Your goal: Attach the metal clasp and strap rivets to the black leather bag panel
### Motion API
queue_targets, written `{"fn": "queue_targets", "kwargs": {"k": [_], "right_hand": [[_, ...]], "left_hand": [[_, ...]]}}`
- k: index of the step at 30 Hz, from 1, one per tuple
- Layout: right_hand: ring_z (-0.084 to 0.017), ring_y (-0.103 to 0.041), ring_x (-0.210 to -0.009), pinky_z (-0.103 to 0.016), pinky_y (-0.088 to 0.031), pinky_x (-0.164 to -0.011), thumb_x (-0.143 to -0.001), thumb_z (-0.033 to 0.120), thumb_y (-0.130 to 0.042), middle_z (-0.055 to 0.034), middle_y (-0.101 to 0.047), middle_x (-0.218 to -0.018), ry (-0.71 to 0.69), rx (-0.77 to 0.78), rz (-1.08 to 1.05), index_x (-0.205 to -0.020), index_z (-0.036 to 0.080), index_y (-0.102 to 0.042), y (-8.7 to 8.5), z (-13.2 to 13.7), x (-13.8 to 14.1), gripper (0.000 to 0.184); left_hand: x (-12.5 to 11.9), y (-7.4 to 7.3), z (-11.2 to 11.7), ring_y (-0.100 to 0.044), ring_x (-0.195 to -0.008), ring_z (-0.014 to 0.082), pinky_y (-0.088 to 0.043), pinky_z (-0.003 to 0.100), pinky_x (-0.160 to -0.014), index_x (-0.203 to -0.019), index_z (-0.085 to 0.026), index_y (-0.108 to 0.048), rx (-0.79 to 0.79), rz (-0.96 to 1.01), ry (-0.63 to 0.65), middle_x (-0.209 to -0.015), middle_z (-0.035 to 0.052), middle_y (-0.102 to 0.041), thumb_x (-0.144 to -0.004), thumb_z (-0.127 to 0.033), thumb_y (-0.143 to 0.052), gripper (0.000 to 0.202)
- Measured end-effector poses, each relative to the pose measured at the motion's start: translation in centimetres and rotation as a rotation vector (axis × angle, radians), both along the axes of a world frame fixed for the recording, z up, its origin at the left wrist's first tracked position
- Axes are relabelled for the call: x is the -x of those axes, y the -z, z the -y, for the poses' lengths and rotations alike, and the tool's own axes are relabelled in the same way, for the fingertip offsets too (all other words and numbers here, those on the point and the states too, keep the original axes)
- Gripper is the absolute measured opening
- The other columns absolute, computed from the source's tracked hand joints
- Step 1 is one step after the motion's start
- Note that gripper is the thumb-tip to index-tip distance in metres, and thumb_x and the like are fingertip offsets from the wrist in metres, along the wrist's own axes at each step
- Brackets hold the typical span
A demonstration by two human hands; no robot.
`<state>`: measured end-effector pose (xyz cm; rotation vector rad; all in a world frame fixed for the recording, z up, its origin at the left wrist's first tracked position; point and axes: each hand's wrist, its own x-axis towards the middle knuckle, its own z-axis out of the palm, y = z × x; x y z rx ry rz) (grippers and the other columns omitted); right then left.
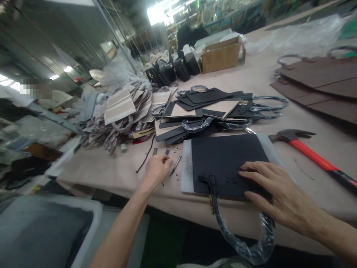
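A black bag panel (pixel 225 156) lies on a pale board (pixel 187 167) near the table's front edge. Its plastic-wrapped handle (pixel 240 242) hangs over that edge. My right hand (pixel 276 190) rests with fingers spread on the panel's right side. To the left, my left hand (pixel 158 169) is closed, fingertips down at the table among small metal tools; what it pinches, if anything, is hidden. Just right of it lies a thin metal punch (pixel 175 166). Small dark bits and a black cord (pixel 146 154) are scattered around there.
A claw hammer (pixel 312 149) with a red handle lies at right. Behind the panel are piled black bag panels (pixel 206 96), beige ones (pixel 119 106) and a cardboard box (pixel 221 56). Brown panels (pixel 318 82) lie far right. A white bin (pixel 97 216) stands below, left.
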<state>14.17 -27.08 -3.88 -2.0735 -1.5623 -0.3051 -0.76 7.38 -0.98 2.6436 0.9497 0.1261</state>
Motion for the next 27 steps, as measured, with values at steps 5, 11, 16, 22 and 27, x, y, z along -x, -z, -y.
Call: {"fn": "queue_targets", "kwargs": {"k": [5,11,16,22,27], "right_hand": [[-0.035,-0.057,-0.118,-0.057,-0.05,-0.093,-0.099,0.04,-0.057,-0.0117,-0.061,-0.13,-0.006,-0.023,-0.006,-0.125,0.024,-0.064,0.1,-0.2,-0.2,0.032],[-0.034,-0.053,-0.121,-0.058,-0.045,-0.101,-0.097,0.034,-0.059,-0.0142,-0.059,-0.13,0.003,0.053,-0.107,-0.125,0.018,-0.063,-0.7,-0.1,0.7,0.033],[-0.033,-0.054,-0.12,-0.056,-0.043,-0.103,-0.092,0.028,-0.061,-0.0155,-0.06,-0.128,0.006,0.036,-0.146,-0.121,0.015,-0.064,-1.3,-0.4,1.1,0.032],[-0.033,-0.054,-0.118,-0.055,-0.043,-0.103,-0.09,0.027,-0.061,-0.0156,-0.06,-0.127,0.022,0.043,-0.159,-0.122,0.015,-0.064,-1.5,-0.3,1.3,0.034],[-0.032,-0.052,-0.119,-0.053,-0.04,-0.105,-0.088,0.023,-0.064,-0.0147,-0.059,-0.128,0.024,0.053,-0.176,-0.122,0.014,-0.065,-1.4,-0.3,1.4,0.036]], "left_hand": [[-1.9,0.5,0.7,-0.067,-0.082,0.0236,-0.044,0.031,-0.07,-0.076,-0.02,-0.073,0.044,-0.081,0.064,-0.08,0.0059,-0.073,-0.081,-0.033,-0.074,0.014],[-2.5,-0.6,-0.2,-0.063,-0.067,0.0208,-0.044,0.029,-0.062,-0.063,-0.019,-0.056,0.115,-0.031,0.127,-0.063,0.0043,-0.065,-0.082,-0.027,-0.061,0.021],[-2.3,-2.2,2.9,-0.07,-0.063,0.02,-0.059,0.03,-0.063,-0.086,-0.016,-0.058,0.703,0.534,0.017,-0.07,0.0034,-0.07,-0.078,-0.044,-0.072,0.033],[-4.2,-1.0,12.2,-0.077,-0.076,0.0213,-0.06,0.022,-0.057,-0.116,-0.016,-0.061,1.227,0.665,0.119,-0.085,0.0014,-0.073,-0.068,-0.036,-0.088,0.059],[-5.3,0.4,14.1,-0.076,-0.078,0.0176,-0.061,0.02,-0.067,-0.103,-0.013,-0.068,1.164,0.689,0.191,-0.085,0.0026,-0.073,-0.073,-0.031,-0.084,0.038]]}}
